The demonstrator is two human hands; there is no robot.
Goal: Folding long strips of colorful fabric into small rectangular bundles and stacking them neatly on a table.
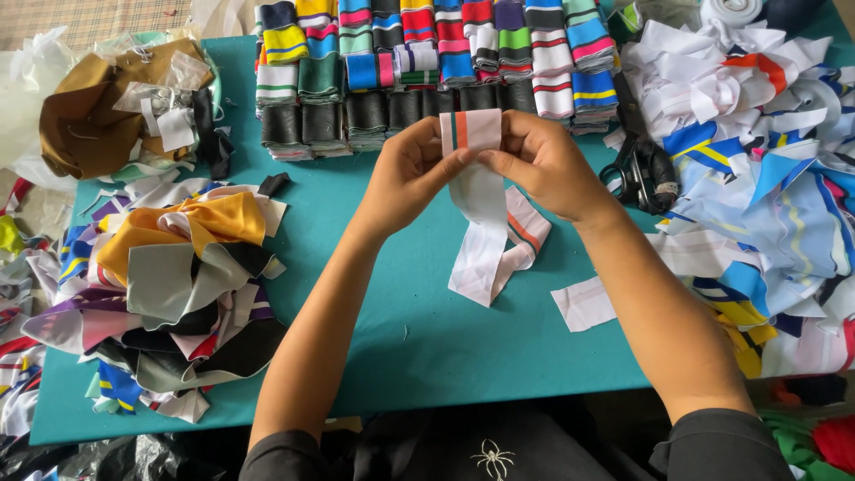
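Observation:
Both hands hold up a white knit strip (481,200) with orange and green stripes near its top end. My left hand (405,174) pinches the strip's left edge. My right hand (539,160) grips its right edge near the top. The strip hangs down, folded, over the teal table (401,330). Its lower end rests on the table surface.
Rows of folded striped knit bands (427,53) stand stacked at the table's far side. A pile of coloured fabric scraps (178,276) lies left, a larger pile (766,178) right. Black scissors (637,174) lie by my right hand. A white scrap (583,303) lies on the table.

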